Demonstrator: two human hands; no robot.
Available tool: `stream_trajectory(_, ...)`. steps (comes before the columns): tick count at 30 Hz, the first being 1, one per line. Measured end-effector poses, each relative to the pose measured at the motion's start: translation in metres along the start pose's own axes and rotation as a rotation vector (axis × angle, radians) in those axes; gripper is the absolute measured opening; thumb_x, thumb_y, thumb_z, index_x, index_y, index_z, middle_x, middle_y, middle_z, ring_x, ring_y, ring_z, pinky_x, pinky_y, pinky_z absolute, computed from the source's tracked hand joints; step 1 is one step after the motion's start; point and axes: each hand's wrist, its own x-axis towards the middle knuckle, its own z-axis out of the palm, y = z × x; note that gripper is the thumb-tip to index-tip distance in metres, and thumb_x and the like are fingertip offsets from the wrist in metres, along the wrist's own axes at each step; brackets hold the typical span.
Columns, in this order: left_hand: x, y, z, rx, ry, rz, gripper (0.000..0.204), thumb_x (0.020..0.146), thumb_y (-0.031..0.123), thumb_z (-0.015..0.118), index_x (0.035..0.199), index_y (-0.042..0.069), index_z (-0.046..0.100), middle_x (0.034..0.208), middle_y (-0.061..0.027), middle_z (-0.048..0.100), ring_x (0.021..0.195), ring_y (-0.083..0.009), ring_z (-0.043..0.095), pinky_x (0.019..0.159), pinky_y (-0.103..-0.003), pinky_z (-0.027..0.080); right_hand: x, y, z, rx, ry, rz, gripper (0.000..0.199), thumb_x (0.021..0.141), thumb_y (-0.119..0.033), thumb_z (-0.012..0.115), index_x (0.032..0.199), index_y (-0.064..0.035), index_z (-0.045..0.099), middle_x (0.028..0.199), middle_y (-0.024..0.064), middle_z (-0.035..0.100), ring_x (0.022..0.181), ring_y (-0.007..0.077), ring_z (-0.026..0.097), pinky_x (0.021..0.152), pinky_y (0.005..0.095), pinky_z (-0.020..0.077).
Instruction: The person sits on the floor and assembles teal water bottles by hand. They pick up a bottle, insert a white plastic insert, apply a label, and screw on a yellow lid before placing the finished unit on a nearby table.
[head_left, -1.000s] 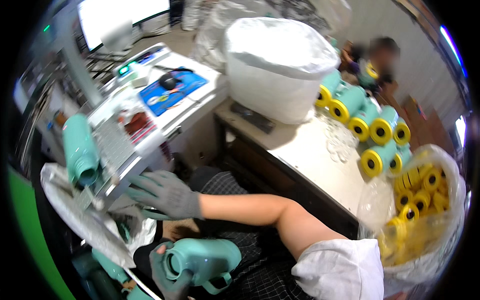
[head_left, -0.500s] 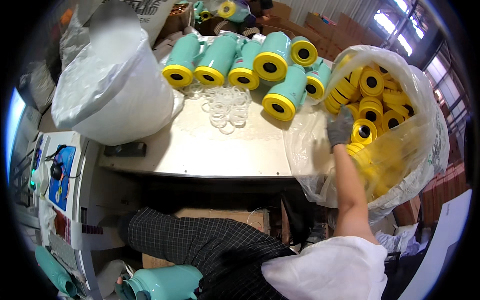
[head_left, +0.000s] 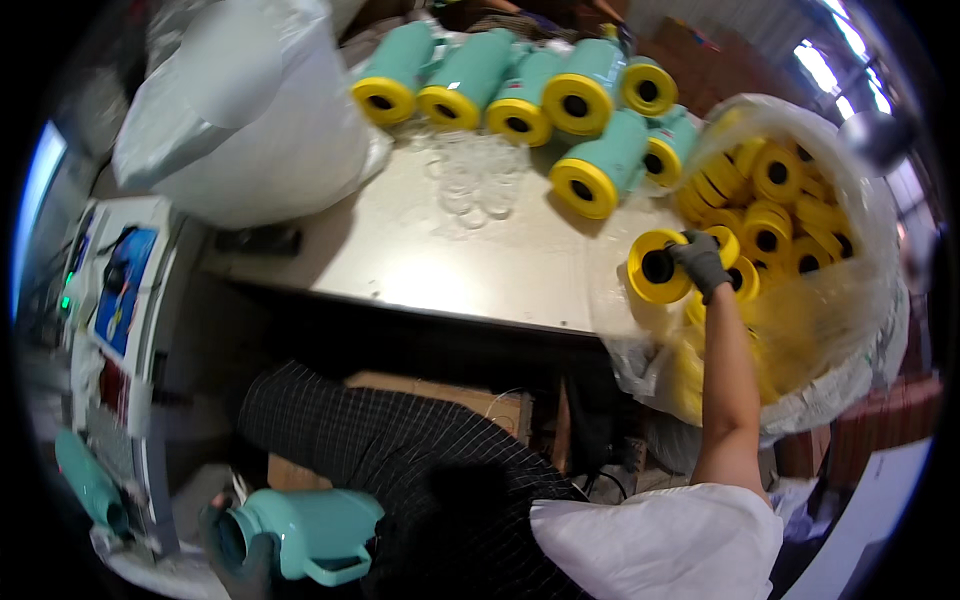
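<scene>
Left hand [head_left: 240, 560], gloved, low by the lap, fingers wrapped round the neck of a teal flask body [head_left: 305, 535] lying on its side, handle down. Right arm stretched forward, elbow nearly straight; gloved right hand [head_left: 700, 262] has its fingers clenched on 1 yellow cap [head_left: 655, 268], held at the mouth of the clear bag [head_left: 850, 330] of yellow caps. Beyond, teal flasks [head_left: 560, 100] lie on the surface [head_left: 480, 260].

The right hand [head_left: 700, 262] wears a grey knit glove ending at the wrist, with the forearm bare above it up to a loose white short sleeve. The left hand [head_left: 245, 565] wears a similar dark grey glove. The lap shows dark trousers with a fine pale check.
</scene>
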Motion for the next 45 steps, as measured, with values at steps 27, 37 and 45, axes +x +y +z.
stream_trajectory(27, -0.074, -0.1, 0.055, -0.004, 0.54, -0.239, 0.038, 0.112, 0.024, 0.044, 0.144, 0.005, 0.053, 0.136, -0.0091, 0.062, 0.124, -0.0201, 0.06, 0.104, -0.033, 0.05, -0.301, -0.405, 0.236, 1.002, -0.632, -1.596, 0.055, 0.099, -0.041, 0.064, 0.131, 0.0027, 0.063, 0.108, 0.0159, 0.064, 0.093, 0.0291, 0.06, 0.083, 0.04, 0.0503)
stream_trajectory(37, -0.074, -0.096, 0.065, -0.147, 0.82, -0.133, 0.036, 0.113, 0.027, 0.038, 0.134, 0.005, 0.057, 0.128, -0.0068, 0.064, 0.115, -0.0168, 0.062, 0.099, -0.032, 0.05, -0.312, -0.396, 0.223, 0.935, -0.713, -1.365, 0.053, 0.106, -0.037, 0.051, 0.138, 0.0054, 0.058, 0.107, 0.015, 0.06, 0.093, 0.0257, 0.056, 0.084, 0.037, 0.0471)
stream_trajectory(45, -0.054, -0.023, 0.054, -0.109, 0.83, 0.052, 0.04, 0.106, 0.031, 0.052, 0.133, 0.002, 0.053, 0.122, -0.0078, 0.06, 0.115, -0.0185, 0.058, 0.101, -0.033, 0.048, -0.3, -0.383, 0.235, 1.203, -0.825, -0.757, 0.061, 0.11, -0.044, 0.044, 0.144, 0.0067, 0.052, 0.131, 0.0136, 0.061, 0.119, 0.0205, 0.058, 0.105, 0.0335, 0.0448)
